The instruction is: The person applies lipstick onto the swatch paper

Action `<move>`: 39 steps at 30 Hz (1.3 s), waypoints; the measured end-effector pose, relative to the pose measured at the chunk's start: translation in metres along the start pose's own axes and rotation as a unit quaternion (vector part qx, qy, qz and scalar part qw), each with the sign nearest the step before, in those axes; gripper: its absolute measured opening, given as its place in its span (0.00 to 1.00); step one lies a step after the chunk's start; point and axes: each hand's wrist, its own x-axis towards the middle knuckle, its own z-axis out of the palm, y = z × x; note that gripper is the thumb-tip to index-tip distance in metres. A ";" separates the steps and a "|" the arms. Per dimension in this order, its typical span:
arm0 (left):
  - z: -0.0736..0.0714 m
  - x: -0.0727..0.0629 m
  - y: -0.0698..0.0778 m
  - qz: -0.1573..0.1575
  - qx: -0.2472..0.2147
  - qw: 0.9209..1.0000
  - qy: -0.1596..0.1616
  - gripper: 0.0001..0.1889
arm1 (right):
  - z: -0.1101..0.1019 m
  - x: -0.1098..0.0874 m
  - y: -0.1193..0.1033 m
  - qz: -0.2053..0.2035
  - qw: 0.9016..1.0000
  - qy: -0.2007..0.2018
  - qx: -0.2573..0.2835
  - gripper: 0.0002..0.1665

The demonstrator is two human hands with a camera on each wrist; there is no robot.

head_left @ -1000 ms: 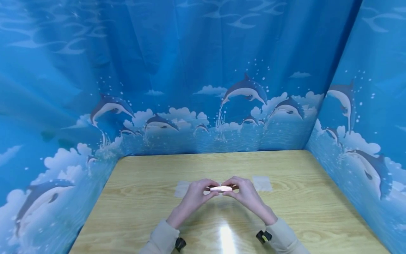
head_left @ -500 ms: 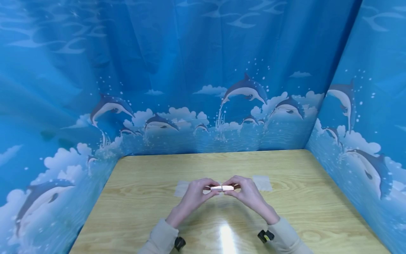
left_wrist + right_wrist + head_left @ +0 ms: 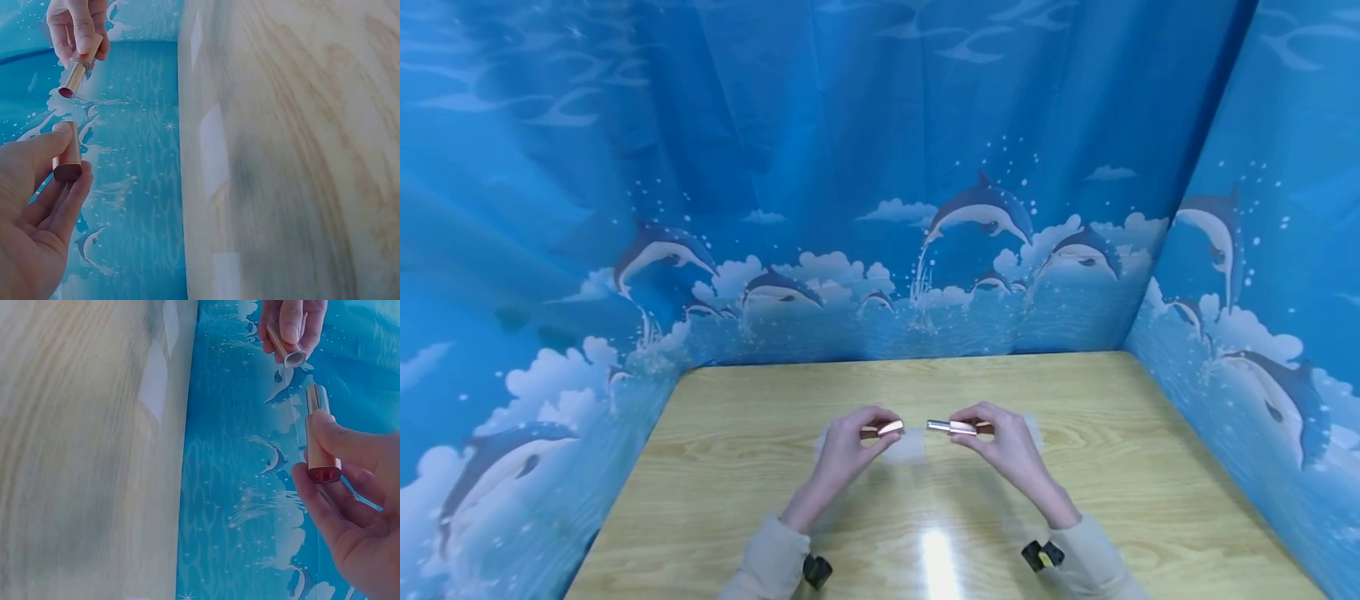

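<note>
My left hand (image 3: 847, 450) pinches a rose-gold lipstick cap (image 3: 66, 152) between thumb and fingers. In the right wrist view the cap's hollow end faces the other piece. My right hand (image 3: 1004, 442) pinches the lipstick base (image 3: 321, 444), whose shiny inner tube (image 3: 317, 397) points toward the cap. Dark red lipstick shows inside the tube's mouth in the left wrist view. A short gap parts the two pieces, and both are held above the wooden table (image 3: 760, 400).
Pale, whitish patches (image 3: 906, 447) lie on the table beneath the hands. A blue curtain (image 3: 820, 167) printed with dolphins encloses the back and sides. Light glares off the table's front (image 3: 936, 562).
The lipstick was whole between my hands a second ago, with a thin seam half a second ago. Now cap and base are apart, hands moved outward and slightly up.
</note>
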 end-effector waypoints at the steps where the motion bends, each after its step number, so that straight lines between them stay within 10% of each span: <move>1: 0.001 -0.001 -0.001 -0.005 -0.002 1.000 0.002 0.12 | 0.000 -0.001 0.000 0.003 1.000 0.003 0.002 0.15; 39: -0.015 -0.019 -0.027 -0.086 -0.110 0.985 0.098 0.11 | 0.004 -0.011 0.006 0.052 0.998 0.010 0.043 0.16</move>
